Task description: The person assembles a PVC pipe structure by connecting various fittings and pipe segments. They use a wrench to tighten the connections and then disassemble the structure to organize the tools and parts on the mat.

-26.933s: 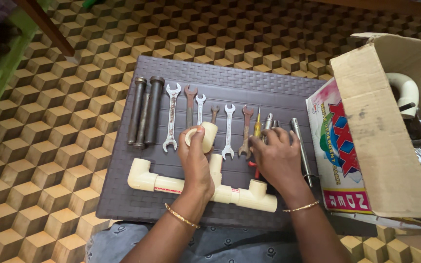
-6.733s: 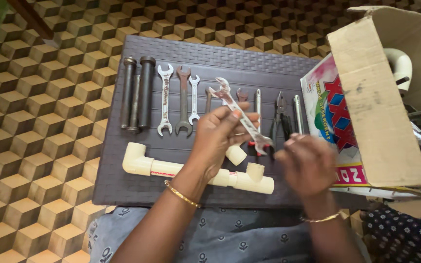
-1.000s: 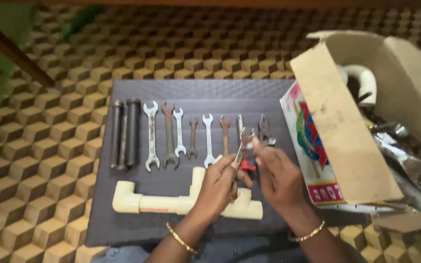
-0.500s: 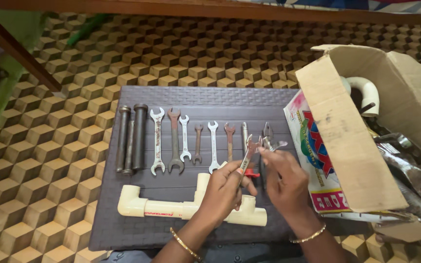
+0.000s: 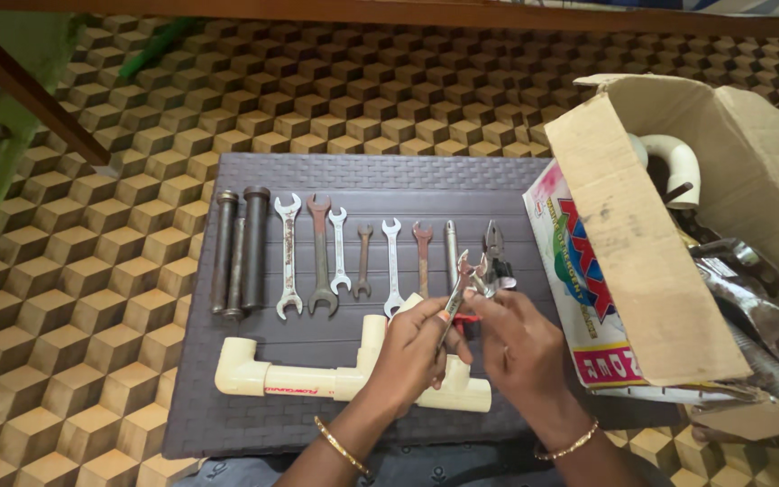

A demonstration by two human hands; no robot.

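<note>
A small silvery spanner is up off the mat, pinched between both hands just above the right end of the tool row; a second ago it sat lower, closer to the pipe, so it has been raised a little and is being turned over between the fingers rather than set down. The left hand has its fingers clenched around the lower shaft, while the right hand grips the upper end near the open head. Just behind them lie red-handled pliers, partly hidden by the hands. Leftward along the dark woven mat runs the row of spanners and two dark steel rods, unmoved. The cream plastic pipe assembly lies under the wrists. To the right stands an open cardboard box with a white pipe bend and metal fittings inside, on a cube-patterned floor.
</note>
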